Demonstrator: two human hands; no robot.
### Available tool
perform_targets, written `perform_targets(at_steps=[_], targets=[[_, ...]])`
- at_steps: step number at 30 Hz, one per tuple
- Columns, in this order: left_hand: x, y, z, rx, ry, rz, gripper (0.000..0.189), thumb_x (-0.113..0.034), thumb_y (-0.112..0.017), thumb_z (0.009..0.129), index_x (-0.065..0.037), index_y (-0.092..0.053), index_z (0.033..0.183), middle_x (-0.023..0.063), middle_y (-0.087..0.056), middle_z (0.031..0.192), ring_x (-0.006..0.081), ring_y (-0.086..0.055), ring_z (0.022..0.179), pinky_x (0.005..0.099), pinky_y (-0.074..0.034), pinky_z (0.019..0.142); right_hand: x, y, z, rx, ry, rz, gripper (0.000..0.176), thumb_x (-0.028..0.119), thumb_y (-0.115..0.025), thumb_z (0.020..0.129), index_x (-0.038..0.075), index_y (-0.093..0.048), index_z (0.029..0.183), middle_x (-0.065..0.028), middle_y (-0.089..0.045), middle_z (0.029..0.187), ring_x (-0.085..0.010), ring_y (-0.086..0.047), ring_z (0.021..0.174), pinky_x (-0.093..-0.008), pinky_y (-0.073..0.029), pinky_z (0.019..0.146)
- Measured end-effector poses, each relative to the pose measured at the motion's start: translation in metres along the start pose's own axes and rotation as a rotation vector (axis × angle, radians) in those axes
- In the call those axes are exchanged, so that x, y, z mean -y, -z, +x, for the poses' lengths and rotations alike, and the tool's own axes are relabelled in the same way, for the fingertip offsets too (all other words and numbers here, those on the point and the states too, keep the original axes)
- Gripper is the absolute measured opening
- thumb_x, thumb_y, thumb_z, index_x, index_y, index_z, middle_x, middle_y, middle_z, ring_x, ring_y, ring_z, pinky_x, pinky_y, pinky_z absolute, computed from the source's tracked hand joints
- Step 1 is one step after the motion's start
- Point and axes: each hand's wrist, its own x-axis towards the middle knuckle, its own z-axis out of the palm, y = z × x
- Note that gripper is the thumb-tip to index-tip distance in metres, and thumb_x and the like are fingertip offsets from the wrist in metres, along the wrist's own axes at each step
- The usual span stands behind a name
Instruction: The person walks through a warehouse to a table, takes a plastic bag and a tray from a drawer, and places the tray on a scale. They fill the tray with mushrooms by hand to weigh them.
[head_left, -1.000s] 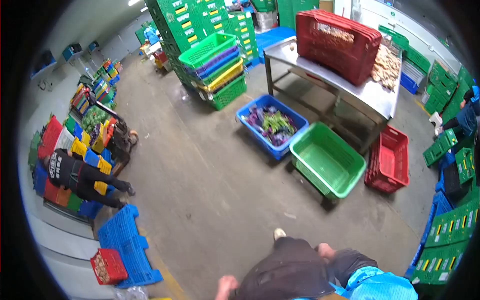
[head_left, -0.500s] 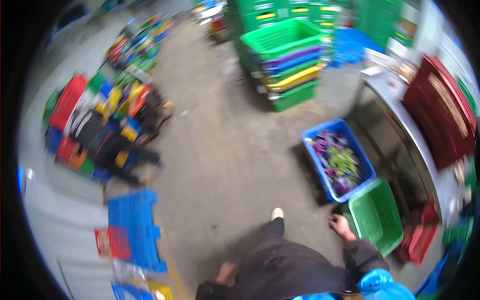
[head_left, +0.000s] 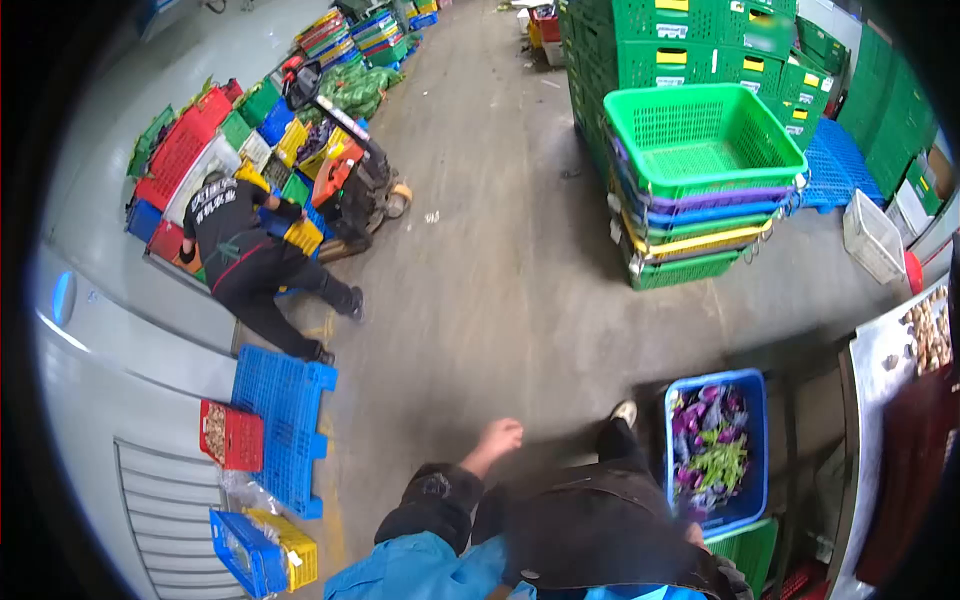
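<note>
Out in front of my body, above the concrete floor, is my left hand (head_left: 497, 440), its fingers curled closed with nothing visible in them. My right hand (head_left: 695, 536) shows only in part at my right side, near the lower edge of a blue crate (head_left: 762, 450); its fingers are hidden. Purple vegetables (head_left: 690, 420) and green leafy vegetables (head_left: 720, 464) lie in that crate. Close behind it is a green crate (head_left: 748, 555), partly covered by my body. Ahead stands a stack of coloured baskets, with a green basket (head_left: 705, 185) on top.
A co-worker (head_left: 245, 240) bends over stacked crates at left, beside a pallet jack (head_left: 350, 180). A blue pallet (head_left: 285, 420) and a red crate (head_left: 240, 437) stand along the left wall. Tall green crates (head_left: 665, 60) rise behind the baskets. A metal table (head_left: 880, 345) is at right.
I have moved forward, so the basket stack looks nearer and the blue crate is now beside me. My left hand has swung up and forward; my right hand has dropped back.
</note>
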Motion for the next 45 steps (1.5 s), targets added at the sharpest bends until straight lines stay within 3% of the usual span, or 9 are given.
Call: perform_targets(at_steps=[1, 3, 4, 11, 17, 22, 28, 35, 45], targets=[[0.002, -0.004, 0.012, 0.033, 0.023, -0.003, 0.023, -0.021, -0.06, 0.081, -0.004, -0.064, 0.095, 0.0067, -0.065, 0.076, 0.0148, -0.062, 0.063, 0.0289, -0.049, 0.055, -0.022, -0.003, 0.038, -0.149, 0.144, -0.274, 0.024, 0.028, -0.062, 0.075, 0.007, -0.069, 0.083, -0.0079, -0.068, 0.079, -0.0217, -0.064, 0.068, -0.0337, -0.05, 0.062], [-0.016, -0.004, 0.029, 0.138, -0.074, 0.47, 0.02, -0.019, -0.061, 0.08, -0.002, -0.066, 0.088, 0.0068, -0.065, 0.071, 0.0155, -0.063, 0.062, 0.0301, -0.049, 0.055, 0.017, 0.086, 0.118, 0.173, -0.265, 0.821, 0.023, 0.028, -0.06, 0.078, 0.007, -0.067, 0.074, -0.0077, -0.065, 0.068, -0.0205, -0.061, 0.06, -0.0343, -0.048, 0.055], [-0.025, -0.011, 0.037, 0.054, -0.086, 0.481, 0.019, -0.019, -0.061, 0.079, 0.0, -0.067, 0.08, 0.0067, -0.065, 0.067, 0.0157, -0.062, 0.061, 0.0305, -0.049, 0.055, 0.127, 0.206, 0.113, -0.006, -0.15, 0.523, 0.025, 0.027, -0.058, 0.079, 0.006, -0.065, 0.068, -0.0093, -0.062, 0.061, -0.0188, -0.061, 0.058, -0.0356, -0.047, 0.053], [-0.193, -0.074, 0.123, 0.006, -0.068, 0.253, 0.014, -0.006, -0.061, 0.078, 0.002, -0.063, 0.089, 0.0079, -0.064, 0.077, 0.0125, -0.06, 0.064, 0.0274, -0.049, 0.059, 0.201, 0.395, 0.266, -0.264, -0.02, 0.312, 0.025, 0.018, -0.062, 0.08, 0.004, -0.064, 0.1, -0.0136, -0.067, 0.086, -0.0221, -0.066, 0.077, -0.0356, -0.051, 0.072], [-0.37, -0.18, 0.224, 0.356, -0.478, 0.451, 0.017, -0.007, -0.06, 0.083, 0.002, -0.06, 0.097, 0.0095, -0.065, 0.085, 0.0158, -0.061, 0.079, 0.027, -0.049, 0.074, 0.185, 0.429, 0.311, -0.33, -0.274, 0.707, 0.025, 0.013, -0.061, 0.079, 0.002, -0.064, 0.101, -0.0123, -0.069, 0.085, -0.0193, -0.067, 0.076, -0.0331, -0.052, 0.071], [-0.521, -0.289, 0.252, 0.59, -0.656, 0.627, 0.02, -0.007, -0.059, 0.084, 0.0, -0.059, 0.102, 0.0132, -0.067, 0.093, 0.0197, -0.065, 0.087, 0.0299, -0.05, 0.077, 0.165, 0.38, 0.281, -0.275, -0.441, 0.45, 0.029, 0.028, -0.057, 0.077, 0.013, -0.068, 0.099, -0.0149, -0.067, 0.09, -0.0308, -0.065, 0.084, -0.0379, -0.05, 0.076], [-0.576, -0.446, 0.266, 0.945, -0.69, 0.637, 0.021, -0.006, -0.061, 0.083, 0.0, -0.059, 0.103, 0.0131, -0.066, 0.094, 0.0184, -0.065, 0.085, 0.0288, -0.051, 0.074, 0.159, 0.412, 0.286, -0.176, -0.758, 0.723, 0.029, 0.027, -0.056, 0.076, 0.014, -0.068, 0.099, -0.015, -0.066, 0.096, -0.0318, -0.062, 0.093, -0.0404, -0.048, 0.082], [-0.618, -0.655, 0.261, 1.285, -0.793, 0.854, 0.026, -0.013, -0.064, 0.082, -0.002, -0.059, 0.105, 0.0127, -0.065, 0.097, 0.0198, -0.066, 0.084, 0.0306, -0.052, 0.071, 0.055, 0.548, 0.369, -0.544, -0.705, 0.694, 0.039, 0.02, -0.057, 0.078, 0.007, -0.056, 0.115, -0.0196, -0.059, 0.111, -0.0345, -0.055, 0.106, -0.0413, -0.043, 0.093], [-0.716, -0.896, 0.293, 0.945, -0.949, 0.745, 0.024, -0.006, -0.066, 0.076, 0.001, -0.06, 0.098, 0.0153, -0.054, 0.116, 0.0228, -0.065, 0.079, 0.0318, -0.052, 0.068, -0.236, 0.832, 0.449, -1.136, -0.604, 0.908, 0.032, 0.008, -0.057, 0.082, 0.002, -0.056, 0.113, -0.0106, -0.066, 0.097, -0.0178, -0.063, 0.092, -0.0298, -0.049, 0.082]])
